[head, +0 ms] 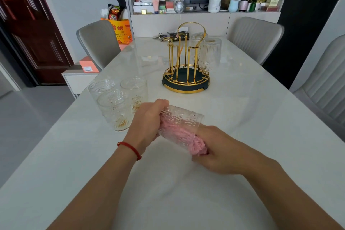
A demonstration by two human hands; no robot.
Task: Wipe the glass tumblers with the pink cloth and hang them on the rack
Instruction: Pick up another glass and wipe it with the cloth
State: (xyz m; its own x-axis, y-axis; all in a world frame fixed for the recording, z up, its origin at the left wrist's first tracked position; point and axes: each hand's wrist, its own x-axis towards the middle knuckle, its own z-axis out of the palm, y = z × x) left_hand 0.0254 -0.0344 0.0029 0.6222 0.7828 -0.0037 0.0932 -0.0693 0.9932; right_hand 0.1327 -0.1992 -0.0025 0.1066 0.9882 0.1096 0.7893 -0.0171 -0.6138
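So the tumbler being wiped (182, 123) is held on its side, apparently just above the tabletop (242, 110), toward the near middle. The left hand (147, 123) is wrapped around its closed base end, fingers curled onto the embossed wall. The right hand (214, 147) is clenched on the pink cloth (186, 136), which is stuffed into the mouth and fills most of the inside.

Handling-wise: it's thick pressed glass, so I'd guess fairly hefty and totally rigid, but it'll chip if it knocks the stone-looking top. The raised pattern gives decent grip, so holding it around the base like this seems the smart spot. The cloth is soft and bunches up easily.

Three more tumblers (115, 106) stand upright in a cluster near the left edge, not yet hung. The gold rack (185, 73) sits further back around the middle, with what look like two glasses already upside down on its right-hand pegs.
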